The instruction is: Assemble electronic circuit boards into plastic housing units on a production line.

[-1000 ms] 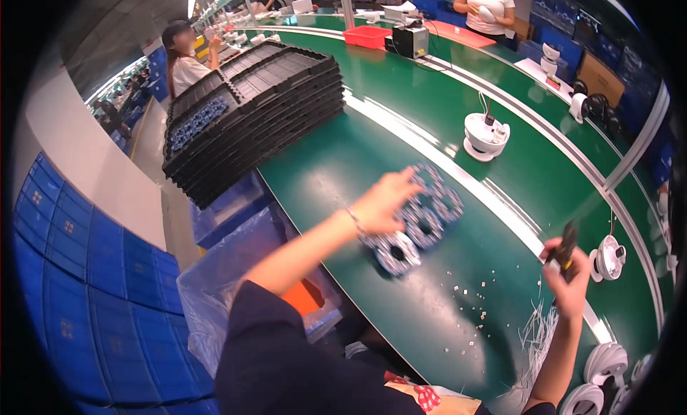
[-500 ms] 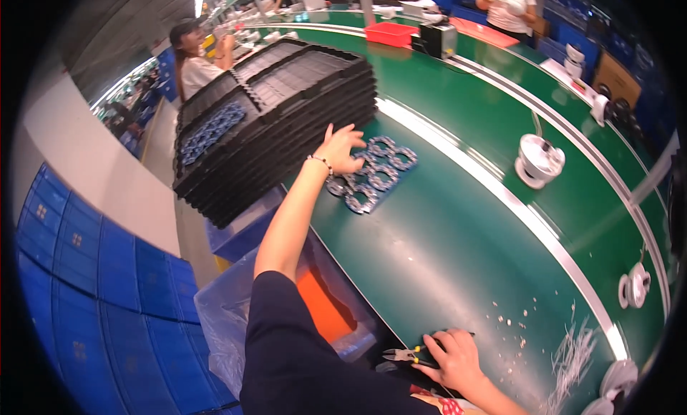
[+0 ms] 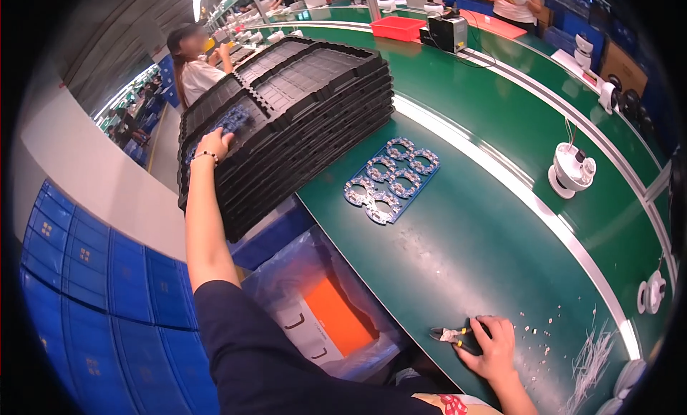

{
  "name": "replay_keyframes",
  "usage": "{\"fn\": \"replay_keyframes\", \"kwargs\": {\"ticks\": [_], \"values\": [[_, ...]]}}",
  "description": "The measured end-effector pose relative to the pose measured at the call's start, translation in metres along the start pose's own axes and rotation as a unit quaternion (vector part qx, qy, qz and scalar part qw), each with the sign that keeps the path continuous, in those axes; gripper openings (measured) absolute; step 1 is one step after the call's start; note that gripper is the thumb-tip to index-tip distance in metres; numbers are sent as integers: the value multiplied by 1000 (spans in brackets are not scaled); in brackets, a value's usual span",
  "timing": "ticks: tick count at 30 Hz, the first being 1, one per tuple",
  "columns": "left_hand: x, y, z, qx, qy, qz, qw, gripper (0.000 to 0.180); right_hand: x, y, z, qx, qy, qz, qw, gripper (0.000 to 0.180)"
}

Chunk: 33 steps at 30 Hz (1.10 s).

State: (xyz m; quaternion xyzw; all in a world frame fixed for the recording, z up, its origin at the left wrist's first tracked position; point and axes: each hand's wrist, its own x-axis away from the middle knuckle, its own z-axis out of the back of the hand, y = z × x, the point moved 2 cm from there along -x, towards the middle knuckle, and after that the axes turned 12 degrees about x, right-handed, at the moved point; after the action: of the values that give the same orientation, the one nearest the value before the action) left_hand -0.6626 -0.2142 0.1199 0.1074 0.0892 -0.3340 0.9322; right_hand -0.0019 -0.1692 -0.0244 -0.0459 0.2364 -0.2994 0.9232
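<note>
Because the right hand (image 3: 494, 347) rests near the edge of the tabletop (image 3: 429, 272), fingers curled loosely round the side cutters (image 3: 449, 335), a slack hold could let the tool slip over. Small white scraps (image 3: 547, 350) beside that hand might lodge under a board slid across them. Past the edge sits a bin with a plastic liner (image 3: 265, 272); anything knocked sideways could drop in. Farther up, the blue six-ring circuit-board panel (image 3: 393, 177) lies flat and untouched, where a passing sleeve could nudge it. Beyond, the left hand (image 3: 213, 143) touches blue circuit boards (image 3: 235, 119) in the top black tray; blur hides whether its fingers are closed. A careless pinch might scratch components, and leaning hard could shift the tray stack (image 3: 315, 121).
</note>
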Motion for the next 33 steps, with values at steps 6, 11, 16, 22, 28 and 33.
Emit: {"fn": "replay_keyframes", "kwargs": {"ticks": [6, 11, 16, 22, 28, 33], "values": [[13, 20, 57, -74, 367, 32, 927, 33, 7, -2, -1, 0, 27, 24, 999, 53], [75, 146, 137, 71, 455, -147, 875, 29, 30, -2, 20, -1, 16, 26, 1000, 52], [149, 254, 90, 364, -19, -254, 896, 46, 38, -5, 38, -86, -36, 96, 991, 55], [248, 328, -70, 421, -434, -71, 794, 44, 81, 18, 60, -45, -43, 79, 995, 57], [279, 349, -143, 479, -497, 36, 723, 35, 120, 35, 60, -11, -23, 18, 1000, 53], [322, 385, -145, 464, -476, -30, 746, 29, 147, 59, 75, 27, 4, -14, 1000, 51]]}}
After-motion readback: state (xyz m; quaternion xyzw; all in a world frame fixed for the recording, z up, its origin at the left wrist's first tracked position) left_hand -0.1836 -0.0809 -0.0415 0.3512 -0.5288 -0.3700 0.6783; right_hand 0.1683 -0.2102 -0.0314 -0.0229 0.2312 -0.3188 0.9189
